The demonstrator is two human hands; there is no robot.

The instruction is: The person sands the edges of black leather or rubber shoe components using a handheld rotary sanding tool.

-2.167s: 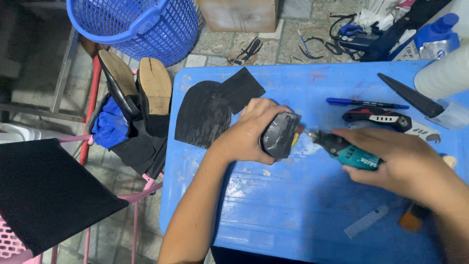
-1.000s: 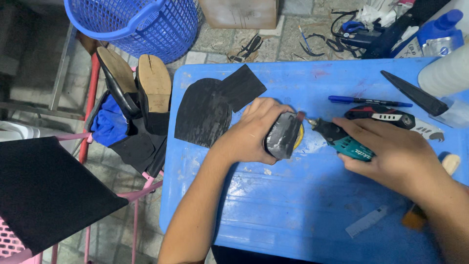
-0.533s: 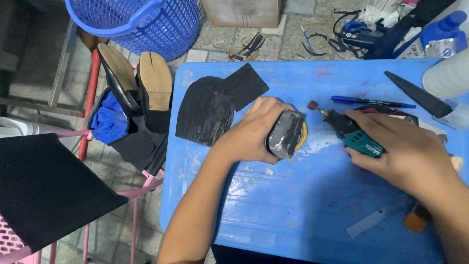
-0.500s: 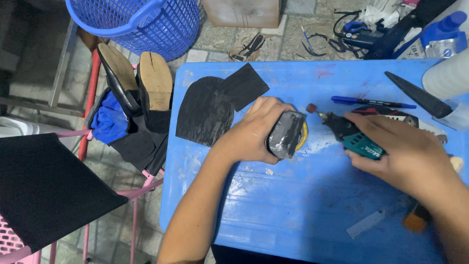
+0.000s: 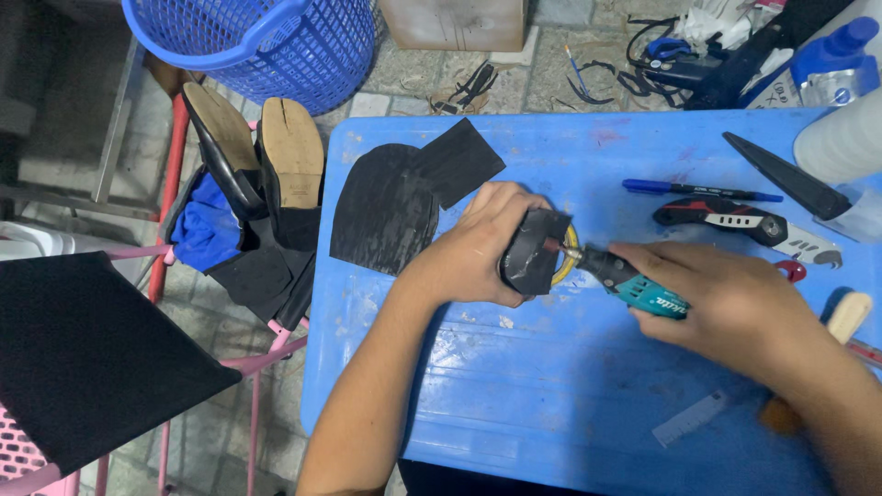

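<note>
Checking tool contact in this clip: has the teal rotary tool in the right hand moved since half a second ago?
Yes. The teal rotary tool has moved left, away from the blue marker, so its tip now meets the dark heel piece held by the left hand.

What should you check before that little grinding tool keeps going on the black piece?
1. Left hand grips the black heel piece firmly: ok.
2. Right hand holds the teal rotary tool securely: ok.
3. Tool tip meets the piece's edge: ok.
4. Left fingers away from the tip: cannot tell.
5. Utility knife blade retracted: cannot tell.
6. Blue table has bare working room in front: ok.
</note>
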